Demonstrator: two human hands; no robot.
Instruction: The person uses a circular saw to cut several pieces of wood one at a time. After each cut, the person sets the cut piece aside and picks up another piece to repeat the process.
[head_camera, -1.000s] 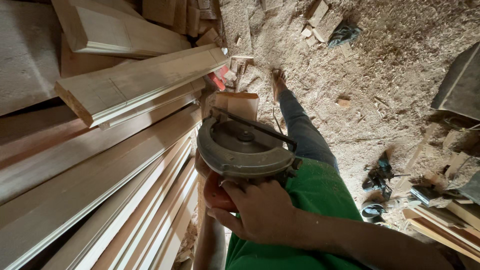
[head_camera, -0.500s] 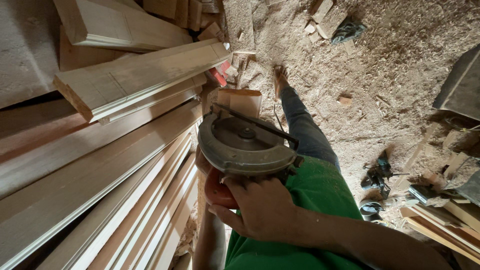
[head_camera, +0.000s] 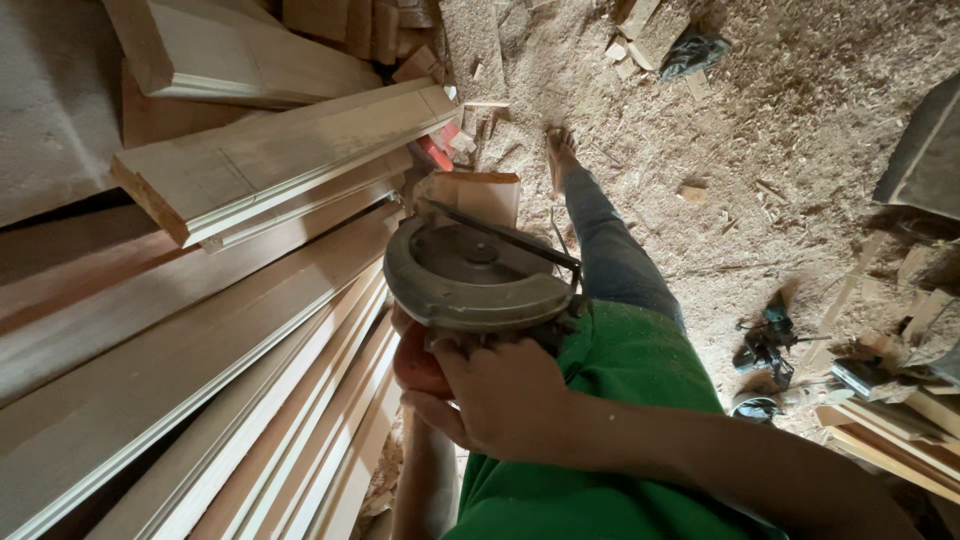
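Boards: long pale planks stacked at my nine o'clock, slanting to twelve.
Floor: sawdust and offcuts, twelve to three o'clock.
Circular saw: dead centre against my belly, guard facing up; no label visible.
Right hand: clenched round the saw's handle, carrying its weight.
Left hand: beneath, mostly hidden; grip unclear.

Grey circular saw, green shirt, blue jeans, pale tan boards

Circular saw right of stacked boards, above sawdust floor, tools farther right.
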